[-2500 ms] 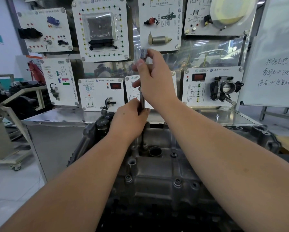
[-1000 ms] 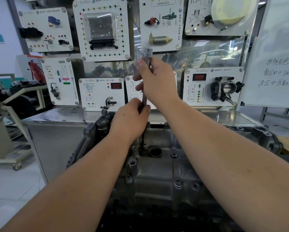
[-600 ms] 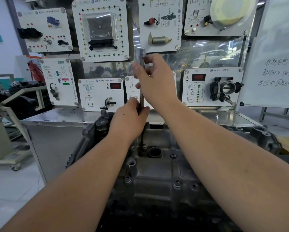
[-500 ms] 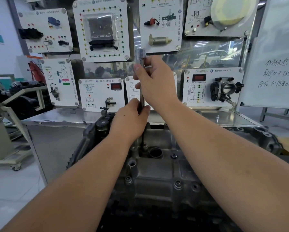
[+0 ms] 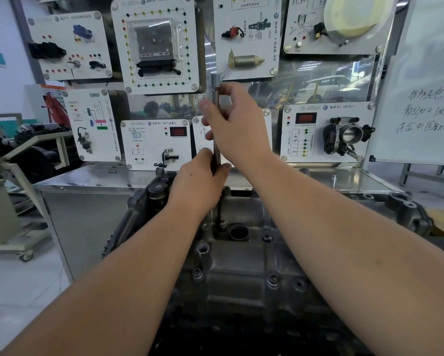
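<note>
A VW roundel heads the throttle-body panel (image 5: 321,150), beside print reading 帕萨特1.8节气门 — the airflow-sensor panel (image 5: 154,140) carries the same badge and 帕萨特1.8空气流量计. The whiteboard (image 5: 426,73) bears handwritten Chinese lines cut off at the picture's edge — 作为纯电动 and 符合中国新能 can just be made out.

Behind rod (image 5: 217,155): panel wall (image 5: 159,140) blocks | left of engine (image 5: 241,265): open floor (image 5: 15,291), free passage | right: whiteboard (image 5: 426,86) crowds in

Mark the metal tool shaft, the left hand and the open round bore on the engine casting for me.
metal tool shaft (image 5: 215,84): head view, its bare top end.
left hand (image 5: 197,186): head view, back of the hand.
open round bore (image 5: 239,233): head view, its dark mouth.
</note>
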A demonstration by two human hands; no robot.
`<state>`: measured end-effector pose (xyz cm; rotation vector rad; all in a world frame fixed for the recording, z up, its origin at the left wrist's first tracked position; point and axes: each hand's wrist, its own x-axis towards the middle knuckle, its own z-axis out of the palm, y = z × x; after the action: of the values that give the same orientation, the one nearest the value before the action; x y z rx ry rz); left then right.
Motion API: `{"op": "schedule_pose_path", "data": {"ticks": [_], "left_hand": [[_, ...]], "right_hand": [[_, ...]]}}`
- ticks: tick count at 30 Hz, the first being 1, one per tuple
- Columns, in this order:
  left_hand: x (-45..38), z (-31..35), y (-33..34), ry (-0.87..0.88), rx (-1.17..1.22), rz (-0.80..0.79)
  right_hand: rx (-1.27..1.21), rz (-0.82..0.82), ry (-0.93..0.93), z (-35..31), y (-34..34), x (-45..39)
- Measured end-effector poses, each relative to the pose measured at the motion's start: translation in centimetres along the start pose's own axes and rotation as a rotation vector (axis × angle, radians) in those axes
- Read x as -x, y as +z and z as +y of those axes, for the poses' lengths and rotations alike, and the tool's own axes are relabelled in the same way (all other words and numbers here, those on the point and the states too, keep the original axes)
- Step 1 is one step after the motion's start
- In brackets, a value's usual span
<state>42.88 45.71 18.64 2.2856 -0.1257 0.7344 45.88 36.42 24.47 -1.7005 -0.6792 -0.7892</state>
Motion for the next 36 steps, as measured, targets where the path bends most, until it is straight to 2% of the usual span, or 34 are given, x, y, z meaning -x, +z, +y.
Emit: {"op": "schedule_pose_path", "data": {"ticks": [8,17,23,36], "left_hand": [[0.14,0.21,0.11,-0.01,0.031,-0.016],[-0.1,0.09,0.02,-0.005,0.0,-0.002],[0.16,0.17,-0.02,0.006,0.008,-0.002],[-0.02,0.08,0.02,-0.006,0.004,0.005]], "right_hand": [[0.081,0.012,0.004,0.11,-0.09,-0.19],[0.039,-0.021,0.006,0.14,-0.02,-0.1],[0.099,0.059,-0.037,-0.17,-0.06,0.02],[0.055,0.017,0.002,-0.03,-0.07,-0.06]]}}
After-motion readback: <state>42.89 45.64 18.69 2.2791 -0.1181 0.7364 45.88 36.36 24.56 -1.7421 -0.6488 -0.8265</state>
